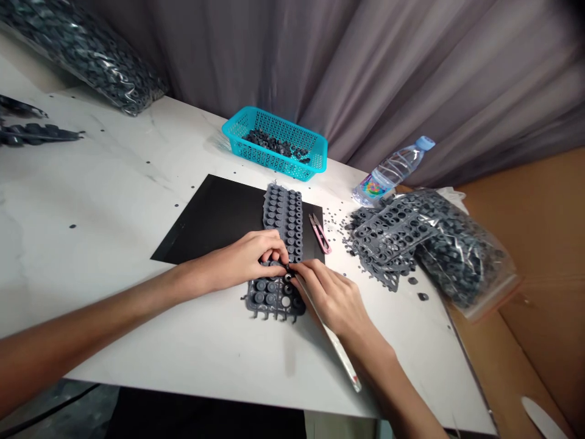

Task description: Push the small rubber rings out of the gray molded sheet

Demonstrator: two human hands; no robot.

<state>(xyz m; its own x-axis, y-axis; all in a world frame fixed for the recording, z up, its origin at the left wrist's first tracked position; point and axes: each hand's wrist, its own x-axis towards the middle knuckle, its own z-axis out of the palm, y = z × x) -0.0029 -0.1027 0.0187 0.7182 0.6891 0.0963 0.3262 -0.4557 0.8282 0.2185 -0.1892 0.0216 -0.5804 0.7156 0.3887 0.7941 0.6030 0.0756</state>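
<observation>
A dark grey moulded rubber sheet (pixel 284 222) with rows of round, cup-like parts lies partly on a black mat (pixel 219 213), its near end on the white table. My left hand (pixel 262 256) rests over the sheet's middle, thumb and forefinger closed in a pinch at a small rubber part (pixel 287 277) near its right edge. From the right, my right hand (pixel 331 296) is closed round a long, thin white stick-like tool (pixel 340 350). Its tip meets the left fingertips, which partly hide it. Close to the sheet's near right corner, one round hole shows white through it.
Pink-handled thread snips (pixel 320 233) lie on the mat's right side. Behind stands a turquoise basket (pixel 274 167) holding loose dark parts. At right are a water bottle (pixel 393 171), punched sheets (pixel 388 235) and a filled bag (pixel 470 262). Another full bag (pixel 100 61) lies back left.
</observation>
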